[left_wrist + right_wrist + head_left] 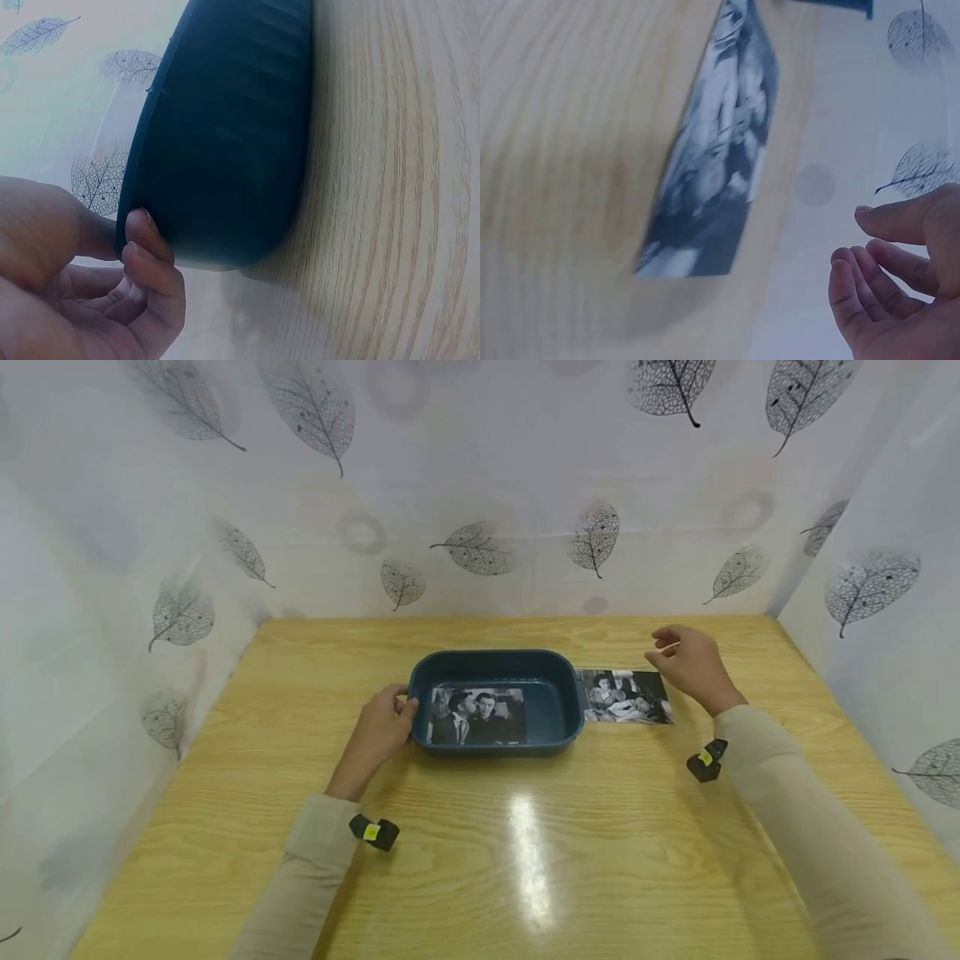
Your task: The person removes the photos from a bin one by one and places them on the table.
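Note:
A dark blue-green plastic basin [551,702] stands on the wooden table, and a black-and-white photo [480,717] of two people lies inside it toward the left. My left hand [380,727] pinches the basin's left rim between thumb and fingers; the left wrist view shows the fingers curled at the basin's end wall [225,150]. Right of the basin, a second black-and-white photo [626,696] lies on the table, its left end hidden by the basin. My right hand [693,664] hovers just beyond that photo's right end, fingers loosely bent, holding nothing.
The wooden table [637,843] runs back to a pale curtain [517,477] printed with skeleton leaves, which also hangs on both sides. Each sleeved wrist carries a small black camera, one on the left [375,832] and one on the right [707,761].

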`<state>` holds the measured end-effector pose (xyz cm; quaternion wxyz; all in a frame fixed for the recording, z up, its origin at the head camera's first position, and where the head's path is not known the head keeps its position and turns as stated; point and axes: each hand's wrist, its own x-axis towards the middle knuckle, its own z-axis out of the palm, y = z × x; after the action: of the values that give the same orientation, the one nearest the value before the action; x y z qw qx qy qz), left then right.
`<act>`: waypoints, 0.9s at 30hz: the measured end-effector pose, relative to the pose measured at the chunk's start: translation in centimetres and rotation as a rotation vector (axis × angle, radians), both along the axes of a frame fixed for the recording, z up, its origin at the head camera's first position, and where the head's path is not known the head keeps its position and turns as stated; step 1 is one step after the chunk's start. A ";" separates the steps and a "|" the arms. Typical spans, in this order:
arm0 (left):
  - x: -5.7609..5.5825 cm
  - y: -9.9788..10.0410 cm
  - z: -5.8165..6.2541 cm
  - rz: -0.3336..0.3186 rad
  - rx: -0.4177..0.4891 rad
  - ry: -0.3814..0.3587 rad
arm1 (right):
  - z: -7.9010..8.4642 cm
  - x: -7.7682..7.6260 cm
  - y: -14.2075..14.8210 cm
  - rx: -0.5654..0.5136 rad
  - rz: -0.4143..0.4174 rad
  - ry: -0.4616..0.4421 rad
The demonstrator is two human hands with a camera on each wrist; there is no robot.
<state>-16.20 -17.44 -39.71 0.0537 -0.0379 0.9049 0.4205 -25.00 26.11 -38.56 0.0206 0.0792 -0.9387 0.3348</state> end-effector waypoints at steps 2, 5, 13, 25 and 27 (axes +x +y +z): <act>0.0 0.0 -0.1 -0.006 -0.006 0.007 | 0.7 0.1 -0.9 0.001 0.019 0.031; 0.0 0.0 -0.2 -0.007 -0.008 0.012 | 1.9 0.3 -2.4 0.000 0.048 0.066; 0.0 0.1 -0.1 0.003 -0.009 0.008 | 4.1 0.6 -6.4 -0.034 0.142 0.131; -0.1 0.1 0.0 0.003 -0.005 0.003 | 4.6 1.0 -11.5 -0.031 0.317 0.136; 0.0 0.1 0.0 0.001 -0.005 0.002 | 4.3 1.0 -12.4 -0.013 0.348 0.118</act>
<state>-16.25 -17.37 -39.74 0.0524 -0.0381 0.9060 0.4182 -23.97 13.74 -34.21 0.0178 0.2596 -0.9059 0.3341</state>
